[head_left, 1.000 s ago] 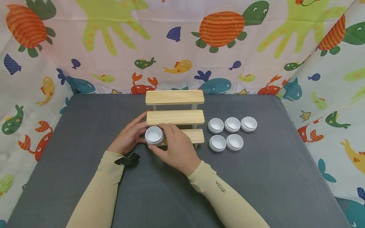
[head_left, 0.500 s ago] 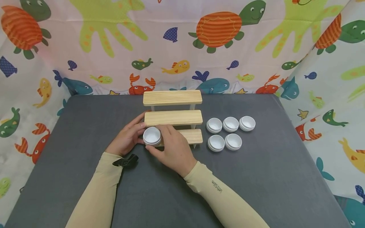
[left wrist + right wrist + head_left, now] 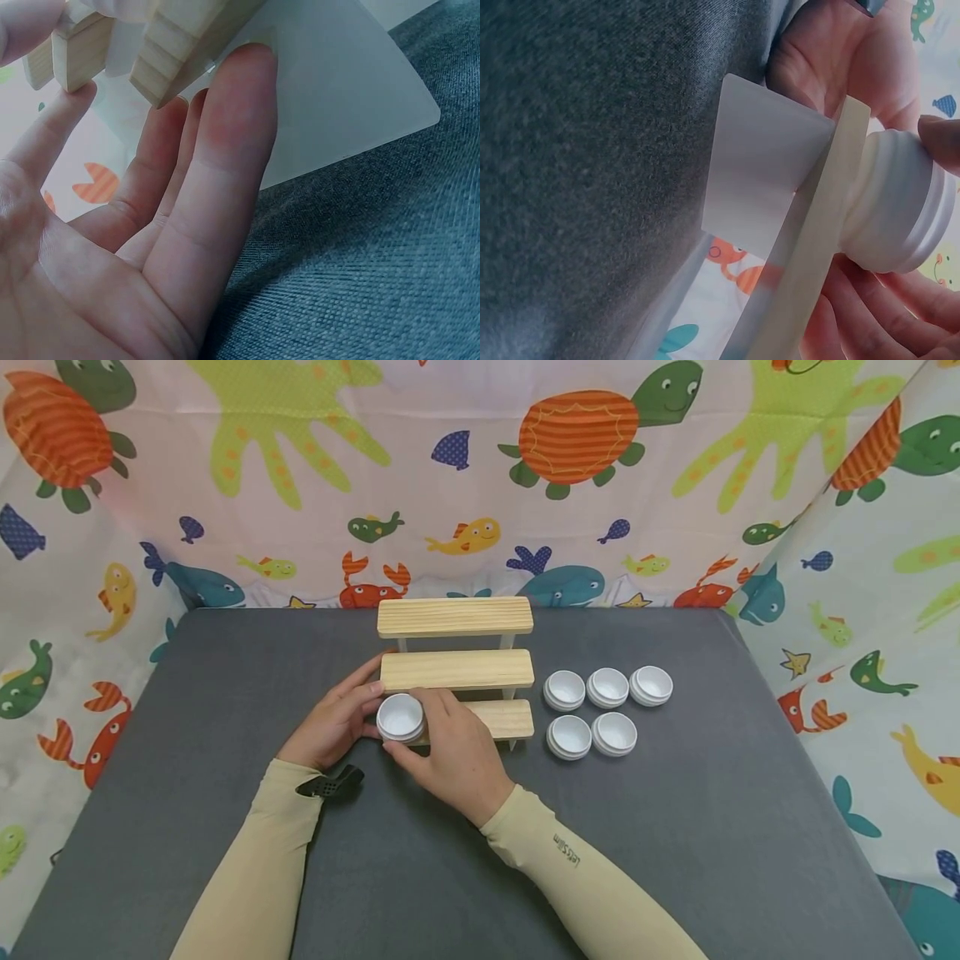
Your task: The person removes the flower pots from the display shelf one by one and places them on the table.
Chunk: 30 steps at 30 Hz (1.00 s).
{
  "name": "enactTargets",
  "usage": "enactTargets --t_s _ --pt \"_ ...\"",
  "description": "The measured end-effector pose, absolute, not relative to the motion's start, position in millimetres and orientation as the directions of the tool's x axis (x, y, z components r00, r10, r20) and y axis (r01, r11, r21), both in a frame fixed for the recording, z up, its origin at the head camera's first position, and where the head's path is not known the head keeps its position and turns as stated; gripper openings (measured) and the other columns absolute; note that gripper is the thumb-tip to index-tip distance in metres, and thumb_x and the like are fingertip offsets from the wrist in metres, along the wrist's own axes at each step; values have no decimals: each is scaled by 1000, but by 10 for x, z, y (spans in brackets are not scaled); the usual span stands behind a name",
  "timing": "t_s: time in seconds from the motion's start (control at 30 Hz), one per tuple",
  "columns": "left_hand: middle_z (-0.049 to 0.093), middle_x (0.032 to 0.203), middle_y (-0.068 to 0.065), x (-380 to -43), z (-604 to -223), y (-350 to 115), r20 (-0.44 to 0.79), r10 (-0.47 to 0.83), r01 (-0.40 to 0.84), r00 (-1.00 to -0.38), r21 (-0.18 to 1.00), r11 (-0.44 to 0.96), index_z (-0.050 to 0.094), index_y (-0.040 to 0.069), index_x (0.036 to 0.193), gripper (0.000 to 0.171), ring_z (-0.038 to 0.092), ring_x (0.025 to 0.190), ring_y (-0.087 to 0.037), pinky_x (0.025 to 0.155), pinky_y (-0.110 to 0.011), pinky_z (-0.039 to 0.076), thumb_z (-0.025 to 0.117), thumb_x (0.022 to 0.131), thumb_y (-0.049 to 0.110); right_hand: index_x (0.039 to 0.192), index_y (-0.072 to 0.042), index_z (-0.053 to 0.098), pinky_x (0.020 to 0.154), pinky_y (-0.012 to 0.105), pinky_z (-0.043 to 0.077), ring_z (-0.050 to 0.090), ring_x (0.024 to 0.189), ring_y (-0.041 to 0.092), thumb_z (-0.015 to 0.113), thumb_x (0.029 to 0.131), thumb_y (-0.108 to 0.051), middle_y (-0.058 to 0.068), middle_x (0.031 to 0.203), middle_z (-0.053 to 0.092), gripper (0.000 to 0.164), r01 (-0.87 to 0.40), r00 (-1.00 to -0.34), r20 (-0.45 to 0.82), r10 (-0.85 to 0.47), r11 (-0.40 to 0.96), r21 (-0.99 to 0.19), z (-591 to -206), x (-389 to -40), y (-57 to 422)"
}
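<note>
A small white round bowl (image 3: pixel 400 717) with a ridged rim sits at the left end of the bottom shelf (image 3: pixel 502 718) of a three-tier wooden stand (image 3: pixel 456 669). My right hand (image 3: pixel 461 756) holds it, thumb at the front and fingers on the far side; the right wrist view shows the bowl (image 3: pixel 896 201) base against the wood. My left hand (image 3: pixel 333 722) grips the stand's left side, with thumb and index finger at the middle shelf's end. In the left wrist view its other fingers (image 3: pixel 217 165) lie along the translucent side panel (image 3: pixel 337 97).
Right of the stand are several more white bowls (image 3: pixel 568 737) in two rows on the grey cloth (image 3: pixel 675 843). The stand's top shelf (image 3: pixel 454 617) is close to the patterned back curtain (image 3: pixel 300 527). A similar curtain (image 3: pixel 900 693) hangs on the right.
The head view has shifted slightly. Both hands keep their places on the bowl and the stand.
</note>
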<state>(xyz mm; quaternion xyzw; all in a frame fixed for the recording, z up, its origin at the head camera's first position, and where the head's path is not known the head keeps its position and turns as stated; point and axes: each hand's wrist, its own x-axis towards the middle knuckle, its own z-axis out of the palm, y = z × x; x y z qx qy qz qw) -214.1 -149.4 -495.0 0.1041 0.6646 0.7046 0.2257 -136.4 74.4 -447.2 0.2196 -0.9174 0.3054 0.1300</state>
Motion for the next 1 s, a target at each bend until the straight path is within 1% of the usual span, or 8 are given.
enactTargets --t_s 0.27,0.5,0.67,1.0 --pt "42 171 -11 -2131 -4939 -1502 -155 449 -182 -880 983 -17 27 37 172 62 69 128 -12 83 -39 64 52 115 36 146 -8 57 100 37 61 71 114 19 88 91 -39 8 133 68 70 -495 -863 382 -330 701 -512 -4467 -1359 731" --pt "43 171 -11 -2141 -4920 -1499 -160 449 -181 -879 983 -6 28 38 172 62 68 129 -13 84 -40 65 53 114 38 146 -7 56 104 38 60 70 117 19 88 92 -36 10 135 67 69 -506 -858 388 -336 679 -532 -4458 -1369 732" --pt "43 170 -11 -2143 -4910 -1501 -163 445 -185 -880 983 -5 29 38 171 62 69 128 -14 84 -40 65 53 114 38 146 -5 56 104 38 60 70 117 21 87 92 -35 11 134 67 68 -515 -855 387 -346 662 -545 -4451 -1373 747" --pt "52 162 -8 -2139 -4946 -1491 -156 455 -186 -877 982 -21 30 38 171 61 69 126 -16 85 -44 64 52 115 36 145 -7 57 102 38 61 70 115 19 88 92 -35 10 134 67 69 -474 -879 342 -332 681 -558 -4446 -1352 851"
